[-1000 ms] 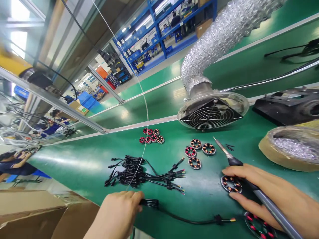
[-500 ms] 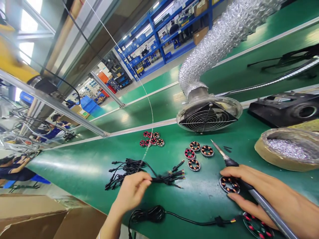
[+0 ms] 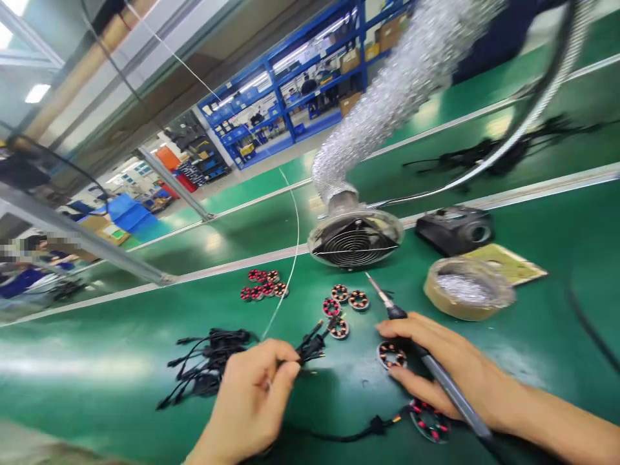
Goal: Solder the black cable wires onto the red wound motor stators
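My left hand (image 3: 254,397) pinches a black cable (image 3: 305,352) between thumb and fingertips, beside other cable ends with stripped wires. The rest of the black cable bundle (image 3: 216,355) lies to its left. My right hand (image 3: 450,371) holds a soldering iron (image 3: 448,384), its tip pointing away from me. That hand's thumb and index finger are also at a ring-shaped motor stator (image 3: 391,355). Below, a stator with red windings (image 3: 430,423) lies partly under the hand, near the coloured wire ends of another black cable (image 3: 351,436).
Several stators (image 3: 340,294) lie ahead, with a further group (image 3: 264,285) to the left. Behind them stands a fume extractor hood (image 3: 356,242) on a foil duct (image 3: 378,110). A tip-cleaner bowl (image 3: 467,290) and a black soldering-iron stand (image 3: 455,229) are on the right.
The view has swung to the right, so the bench things sit further left. My left hand now covers the coiled cable near the front edge. My right hand keeps the iron and stator.
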Tool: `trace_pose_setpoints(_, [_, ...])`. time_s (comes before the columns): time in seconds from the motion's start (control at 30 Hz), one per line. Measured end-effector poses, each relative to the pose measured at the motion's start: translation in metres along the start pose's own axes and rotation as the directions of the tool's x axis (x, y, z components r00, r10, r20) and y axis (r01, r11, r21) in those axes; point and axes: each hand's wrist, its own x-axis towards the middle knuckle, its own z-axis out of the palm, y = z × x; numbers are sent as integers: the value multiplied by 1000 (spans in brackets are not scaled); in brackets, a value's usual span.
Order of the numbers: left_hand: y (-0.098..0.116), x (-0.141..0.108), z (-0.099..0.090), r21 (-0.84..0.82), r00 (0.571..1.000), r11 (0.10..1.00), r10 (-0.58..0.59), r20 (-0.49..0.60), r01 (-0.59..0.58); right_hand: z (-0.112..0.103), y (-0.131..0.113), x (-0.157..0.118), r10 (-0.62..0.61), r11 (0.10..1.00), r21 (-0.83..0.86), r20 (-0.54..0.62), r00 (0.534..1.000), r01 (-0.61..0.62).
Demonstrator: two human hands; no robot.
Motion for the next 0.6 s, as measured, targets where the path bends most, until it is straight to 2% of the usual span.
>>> trace_pose_setpoints(0.03, [4,4,17,45,992,997,52,113,-57,-2,-5,1,55,998,41,-14,998,-54])
trace_pose_setpoints(0.1, [6,9,44,101,964,980,144,225,-170,-3,-12,3,189,965,186,-14,982,-184])
trace_pose_setpoints(0.17, [1,10,63,140,942,957,212,260,-254,-2,-18,5,277,905,338,-4,961,-259])
trace_pose_setpoints(0.23, [-6,9,73,169,928,933,269,257,-318,1,-22,6,321,862,415,2,947,-293])
trace_pose_setpoints(0.33, [-13,8,76,184,894,889,368,257,-419,5,-24,7,350,849,423,-4,937,-316])
trace_pose_setpoints(0.43, [-13,20,70,161,860,858,441,259,-488,7,-25,8,345,860,413,-36,938,-301])
trace_pose_setpoints(0.53, [-3,38,64,95,863,868,462,202,-487,8,-25,10,286,901,363,-82,955,-238])
trace_pose_setpoints(0.6, [8,46,64,35,887,899,423,186,-436,9,-26,10,207,939,304,-120,971,-163])
